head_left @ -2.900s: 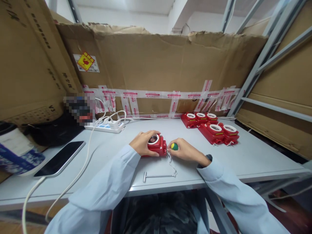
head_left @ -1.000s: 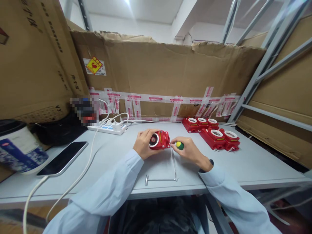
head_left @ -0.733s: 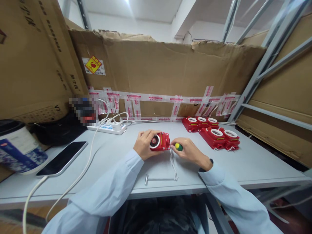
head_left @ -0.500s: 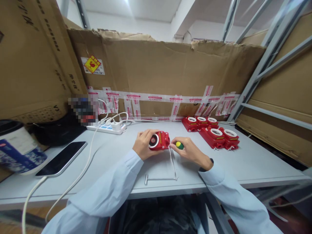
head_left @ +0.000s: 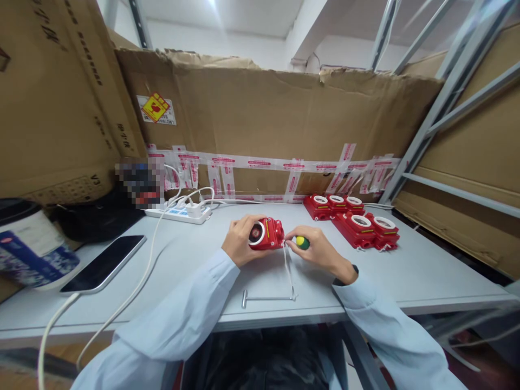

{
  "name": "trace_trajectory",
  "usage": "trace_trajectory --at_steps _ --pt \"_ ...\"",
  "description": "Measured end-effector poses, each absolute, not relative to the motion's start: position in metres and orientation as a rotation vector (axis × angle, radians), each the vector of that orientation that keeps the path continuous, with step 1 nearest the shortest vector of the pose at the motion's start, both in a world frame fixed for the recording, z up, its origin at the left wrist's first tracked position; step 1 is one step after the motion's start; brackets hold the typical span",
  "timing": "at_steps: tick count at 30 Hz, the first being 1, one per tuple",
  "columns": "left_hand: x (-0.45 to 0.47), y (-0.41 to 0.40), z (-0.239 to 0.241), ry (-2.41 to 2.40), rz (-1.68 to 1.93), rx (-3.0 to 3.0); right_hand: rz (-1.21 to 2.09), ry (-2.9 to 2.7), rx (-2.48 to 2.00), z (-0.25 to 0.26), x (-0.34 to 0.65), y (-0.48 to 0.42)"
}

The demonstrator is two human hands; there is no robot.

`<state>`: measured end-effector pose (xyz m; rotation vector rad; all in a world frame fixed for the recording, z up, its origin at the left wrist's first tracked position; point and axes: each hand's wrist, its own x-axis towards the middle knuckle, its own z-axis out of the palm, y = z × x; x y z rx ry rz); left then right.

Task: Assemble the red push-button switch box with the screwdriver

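My left hand (head_left: 240,241) is closed round a red alarm box (head_left: 273,234) with a white ring and a dark round centre, keeping it on the table. In my right hand (head_left: 319,252) is a screwdriver (head_left: 301,242) with a green and yellow handle; its shaft is hidden by the fingers. The right fingertips pinch close by the box's right end, where a white cord (head_left: 288,271) hangs down. This cord runs to a small metal T-shaped hammer (head_left: 268,298) lying near the front edge. Whether the fingertips also hold the cord's upper end is too small to tell.
Several similar red boxes (head_left: 357,228) stand at the back right. On the left are a phone (head_left: 103,264) with its cable, a paper cup (head_left: 34,252) and a power strip (head_left: 179,214). A cardboard sheet (head_left: 260,119) walls off the back.
My right hand and the screwdriver have shifted very slightly right. My left hand and the alarm box are almost still.
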<state>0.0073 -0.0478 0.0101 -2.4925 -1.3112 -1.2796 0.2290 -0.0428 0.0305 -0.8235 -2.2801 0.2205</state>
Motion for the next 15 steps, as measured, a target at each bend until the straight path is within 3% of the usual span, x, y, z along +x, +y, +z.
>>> trace_trajectory --at_steps 15 --pt "-0.0003 -0.0498 0.0082 -1.362 -1.055 -2.642 0.359 -2.442 -0.995 0.0287 0.2273 -0.0469"
